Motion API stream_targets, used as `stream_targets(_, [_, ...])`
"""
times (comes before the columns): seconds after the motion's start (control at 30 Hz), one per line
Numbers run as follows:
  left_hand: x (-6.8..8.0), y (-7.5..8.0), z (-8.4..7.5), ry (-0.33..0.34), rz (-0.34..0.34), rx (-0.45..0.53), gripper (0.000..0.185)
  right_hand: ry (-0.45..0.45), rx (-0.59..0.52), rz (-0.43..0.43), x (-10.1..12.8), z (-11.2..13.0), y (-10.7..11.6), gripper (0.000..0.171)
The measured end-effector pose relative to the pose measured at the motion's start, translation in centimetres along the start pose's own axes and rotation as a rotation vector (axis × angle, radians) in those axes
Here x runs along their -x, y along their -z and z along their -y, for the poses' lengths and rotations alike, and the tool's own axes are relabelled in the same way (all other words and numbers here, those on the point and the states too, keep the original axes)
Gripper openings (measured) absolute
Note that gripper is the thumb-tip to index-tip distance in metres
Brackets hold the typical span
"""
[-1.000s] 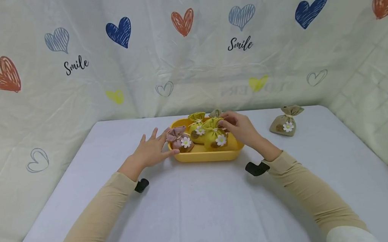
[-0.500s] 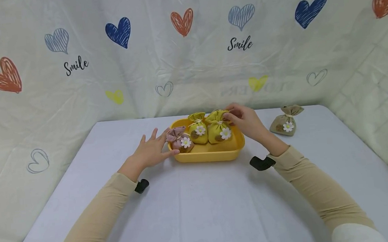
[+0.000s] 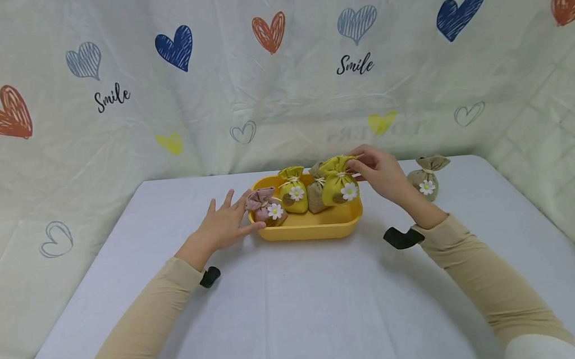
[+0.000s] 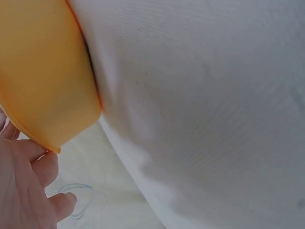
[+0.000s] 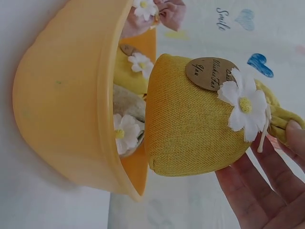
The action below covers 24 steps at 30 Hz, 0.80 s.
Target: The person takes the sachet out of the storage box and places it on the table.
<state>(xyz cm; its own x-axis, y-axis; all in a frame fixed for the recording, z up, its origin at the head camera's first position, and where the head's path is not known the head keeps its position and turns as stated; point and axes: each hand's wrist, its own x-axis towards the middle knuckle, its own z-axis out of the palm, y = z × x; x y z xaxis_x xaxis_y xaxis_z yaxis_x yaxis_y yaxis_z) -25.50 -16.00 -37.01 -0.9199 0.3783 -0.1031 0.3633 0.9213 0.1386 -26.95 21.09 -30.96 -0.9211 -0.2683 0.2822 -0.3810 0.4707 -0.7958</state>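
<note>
My right hand (image 3: 380, 173) pinches the tied neck of a yellow sachet (image 3: 340, 188), holding it above the right end of the yellow tray (image 3: 312, 231). My left hand (image 3: 227, 225) lies flat with fingers straight, touching the tray's left rim beside a pink sachet (image 3: 267, 208). A beige sachet (image 3: 426, 182) stands on the table (image 3: 297, 302), right of the tray.

White worktop (image 3: 298, 314) is filling the foreground, rounded far corners. Pale backdrop sheet (image 3: 282, 106) is hanging behind and wrapping both sides, creased, printed with red, blue and yellow hearts and "Smile" lettering. Even, soft light is falling; shadows faint.
</note>
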Motion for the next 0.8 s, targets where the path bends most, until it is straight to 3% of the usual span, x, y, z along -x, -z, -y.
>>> stream_targets(0.8, [0.3,0.3,-0.2,-0.031,-0.026,-0.046,0.098,-0.011,0.0,-0.124,2.6,-1.4,4.8,0.03])
